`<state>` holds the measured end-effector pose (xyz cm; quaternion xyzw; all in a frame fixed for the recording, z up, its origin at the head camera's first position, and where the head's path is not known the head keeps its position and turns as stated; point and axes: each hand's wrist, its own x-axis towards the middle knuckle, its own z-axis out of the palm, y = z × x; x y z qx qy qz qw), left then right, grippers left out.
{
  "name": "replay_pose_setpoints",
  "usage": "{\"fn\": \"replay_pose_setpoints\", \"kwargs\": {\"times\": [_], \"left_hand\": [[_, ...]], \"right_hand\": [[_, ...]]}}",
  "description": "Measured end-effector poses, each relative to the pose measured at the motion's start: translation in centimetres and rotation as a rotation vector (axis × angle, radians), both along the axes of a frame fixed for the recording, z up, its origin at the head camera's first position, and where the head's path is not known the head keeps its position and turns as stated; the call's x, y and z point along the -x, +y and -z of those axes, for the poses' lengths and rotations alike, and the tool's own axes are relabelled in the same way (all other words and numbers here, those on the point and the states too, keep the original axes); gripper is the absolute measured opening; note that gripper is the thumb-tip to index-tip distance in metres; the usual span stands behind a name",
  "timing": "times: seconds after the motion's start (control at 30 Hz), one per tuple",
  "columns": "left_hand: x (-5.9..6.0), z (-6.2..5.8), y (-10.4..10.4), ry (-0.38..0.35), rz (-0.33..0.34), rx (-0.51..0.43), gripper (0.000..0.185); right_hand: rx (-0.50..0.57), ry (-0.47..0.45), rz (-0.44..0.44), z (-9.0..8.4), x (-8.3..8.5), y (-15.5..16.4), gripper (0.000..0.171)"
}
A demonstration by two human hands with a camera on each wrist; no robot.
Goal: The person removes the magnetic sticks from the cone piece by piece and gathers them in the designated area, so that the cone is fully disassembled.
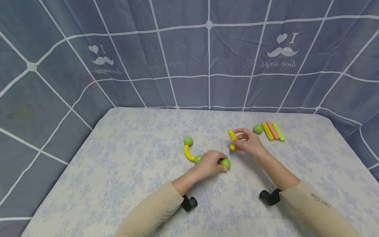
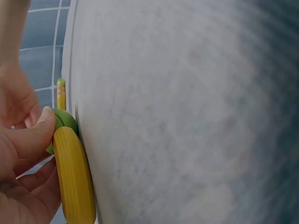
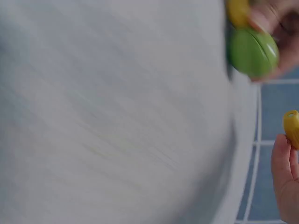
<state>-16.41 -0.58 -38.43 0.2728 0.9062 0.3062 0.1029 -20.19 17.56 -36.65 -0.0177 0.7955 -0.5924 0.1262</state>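
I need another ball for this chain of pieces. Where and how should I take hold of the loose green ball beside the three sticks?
The loose green ball is probably best pinched across its middle from above, thumb on the near side, fingers on the far side. The three sticks lie close on its right, so come from the left, where the right hand already is, holding a yellow curved piece.

1. Blue grid-patterned backdrop cloth [image 1: 207, 59], right panel: a white print [image 1: 282, 49] of a heart, the letter "I" and a moustache; the script line under it looks mirrored, roughly "love simple".
2. Same cloth, left panel: the same print [image 1: 102, 59], fainter, its script line too small to make out.
3. Right sleeve [image 1: 314, 207]: small dark lettering [image 1: 321, 200], seen upside down, not surely readable.
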Motion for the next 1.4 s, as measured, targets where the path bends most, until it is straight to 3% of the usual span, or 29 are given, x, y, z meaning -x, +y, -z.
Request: {"fn": "replay_pose_setpoints", "kwargs": {"times": [0.2,0.43,0.63,1.13,1.4], "left_hand": [[0.1,-0.1,0.1,0.004,-0.003,0.019,0.034],[-0.1,-0.1,-0.1,-0.017,0.001,0.021,0.034],[0.1,0.0,0.0,-0.012,0.003,0.027,0.033],[0.1,0.0,0.1,-0.044,0.004,0.039,0.037],[0.4,0.0,-0.1,-0.051,0.016,0.021,0.047]], "right_hand": [[-0.069,0.012,0.054,-1.2,2.1,0.9,0.046],[-0.238,-0.012,0.086,0.7,4.3,0.8,0.043],[-0.306,-0.013,0.131,1.6,5.7,0.6,0.040],[-0.385,-0.053,0.121,2.3,6.4,-0.1,0.040],[-0.361,-0.031,0.097,2.1,6.2,0.2,0.043]]}}
